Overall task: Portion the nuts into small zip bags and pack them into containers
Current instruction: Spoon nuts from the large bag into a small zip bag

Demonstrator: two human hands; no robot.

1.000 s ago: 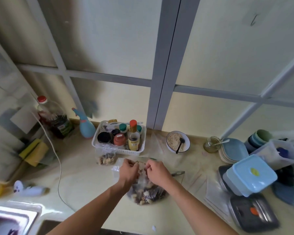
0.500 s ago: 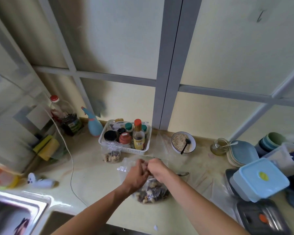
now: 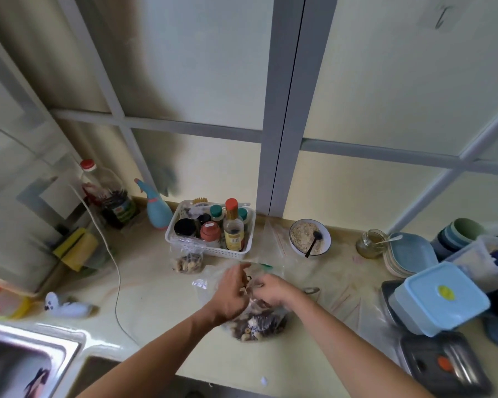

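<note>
A clear plastic bag of mixed nuts [image 3: 256, 326] lies on the counter in front of me. My left hand [image 3: 232, 294] and my right hand [image 3: 268, 288] are close together above it, both pinching the bag's gathered top. A small clear bag with a portion of nuts [image 3: 188, 261] stands behind, against the white basket. Empty zip bags [image 3: 273, 239] lie flat near the bowl. A light blue lidded container [image 3: 440, 297] sits at the right on a grey container [image 3: 443, 366].
A white basket [image 3: 236, 254] of bottles and jars stands at the back. A bowl of oats [image 3: 309, 238] with a black spoon, a glass jar [image 3: 370, 244], stacked plates [image 3: 408, 254] and bowls lie right. A sink [image 3: 26, 357], a white cord [image 3: 115, 271] and a blue spray bottle [image 3: 157, 209] are left.
My hands have come together from slightly apart and now bunch the bag's top between them. The camera view has shifted a little.
</note>
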